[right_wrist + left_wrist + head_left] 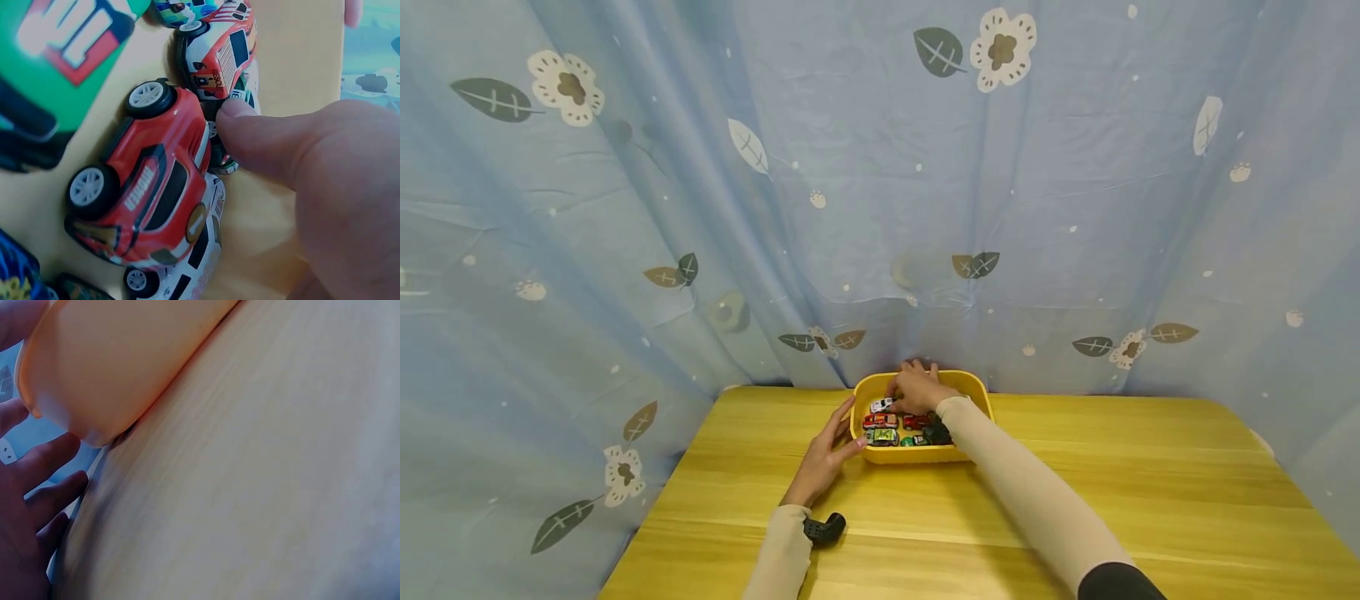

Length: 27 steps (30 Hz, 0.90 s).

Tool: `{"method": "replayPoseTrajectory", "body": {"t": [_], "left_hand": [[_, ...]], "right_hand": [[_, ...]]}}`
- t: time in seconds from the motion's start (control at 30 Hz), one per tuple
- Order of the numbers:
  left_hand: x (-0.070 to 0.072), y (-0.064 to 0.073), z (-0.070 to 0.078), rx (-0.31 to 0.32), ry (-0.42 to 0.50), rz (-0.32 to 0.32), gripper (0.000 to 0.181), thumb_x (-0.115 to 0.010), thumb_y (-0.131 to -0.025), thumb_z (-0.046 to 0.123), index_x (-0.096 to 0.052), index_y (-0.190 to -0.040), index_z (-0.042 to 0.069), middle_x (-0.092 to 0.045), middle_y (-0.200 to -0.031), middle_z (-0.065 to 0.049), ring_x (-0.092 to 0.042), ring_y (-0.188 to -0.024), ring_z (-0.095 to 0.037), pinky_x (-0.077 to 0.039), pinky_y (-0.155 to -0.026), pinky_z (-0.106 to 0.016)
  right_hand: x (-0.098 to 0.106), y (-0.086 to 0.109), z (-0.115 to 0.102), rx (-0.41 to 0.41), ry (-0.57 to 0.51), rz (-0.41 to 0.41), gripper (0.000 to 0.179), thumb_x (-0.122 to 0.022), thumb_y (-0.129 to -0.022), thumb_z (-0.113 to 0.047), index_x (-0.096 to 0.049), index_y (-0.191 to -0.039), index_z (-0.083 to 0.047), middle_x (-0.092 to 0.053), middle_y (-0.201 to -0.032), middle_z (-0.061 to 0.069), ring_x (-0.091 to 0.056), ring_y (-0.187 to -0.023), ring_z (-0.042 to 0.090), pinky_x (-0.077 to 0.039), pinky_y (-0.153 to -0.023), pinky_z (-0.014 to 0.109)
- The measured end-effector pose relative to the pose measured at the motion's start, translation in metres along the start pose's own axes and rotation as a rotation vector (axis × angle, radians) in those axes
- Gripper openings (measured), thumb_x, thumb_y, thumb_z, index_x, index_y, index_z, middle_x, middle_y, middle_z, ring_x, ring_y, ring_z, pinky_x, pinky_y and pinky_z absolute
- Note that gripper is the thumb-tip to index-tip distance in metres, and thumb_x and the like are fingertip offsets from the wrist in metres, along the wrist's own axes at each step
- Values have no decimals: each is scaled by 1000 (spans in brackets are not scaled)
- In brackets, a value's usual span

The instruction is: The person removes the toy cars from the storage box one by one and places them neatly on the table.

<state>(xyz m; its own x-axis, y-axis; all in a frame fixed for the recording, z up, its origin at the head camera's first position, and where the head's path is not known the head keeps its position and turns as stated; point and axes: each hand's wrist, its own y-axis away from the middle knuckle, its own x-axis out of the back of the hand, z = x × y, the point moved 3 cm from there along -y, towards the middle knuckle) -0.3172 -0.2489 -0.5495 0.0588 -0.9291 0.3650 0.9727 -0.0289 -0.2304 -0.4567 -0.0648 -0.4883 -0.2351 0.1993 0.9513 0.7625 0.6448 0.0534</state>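
Grip left (822, 463)—spread against bin (917, 455); grip right (919, 390)—thumb touching car (219, 154)

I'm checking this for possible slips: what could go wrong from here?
The red car is crowded close to the white car, so the right hand might knock either while reaching between them. The left hand only rests against the yellow bin, which could perhaps slide if bumped.
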Motion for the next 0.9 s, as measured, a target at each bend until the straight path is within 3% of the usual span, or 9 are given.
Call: {"method": "replayPoseTrajectory", "body": {"t": [0.47,0.63,0.9], "left_hand": [[-8,-1,3,1,-15,-16,77,-72,-101,25,-34,-168,32,-51,-161,-18,-49,-150,-37,-28,-126,-66],[-8,-1,1,4,-43,-12,77,-72,-102,28,-32,-168,32,-51,-161,-17,-48,-151,-37,-28,-126,-65],[-1,1,1,-2,-46,-2,78,-72,-101,28,-33,-168,30,-51,-160,-19,-49,-150,-39,-29,-126,-64]], "right_hand": [[8,9,9,58,39,2,22,-73,-102,-31,-79,-121,-23,-46,-163,9,-35,-150,35,-25,-121,68],[26,17,6,119,48,45,21,-72,-103,-29,-78,-122,-20,-53,-157,9,-42,-146,35,-32,-119,62],[65,41,13,255,61,80,30,-66,-106,-22,-73,-133,-10,-70,-135,10,-59,-129,32,-47,-114,50]]}}
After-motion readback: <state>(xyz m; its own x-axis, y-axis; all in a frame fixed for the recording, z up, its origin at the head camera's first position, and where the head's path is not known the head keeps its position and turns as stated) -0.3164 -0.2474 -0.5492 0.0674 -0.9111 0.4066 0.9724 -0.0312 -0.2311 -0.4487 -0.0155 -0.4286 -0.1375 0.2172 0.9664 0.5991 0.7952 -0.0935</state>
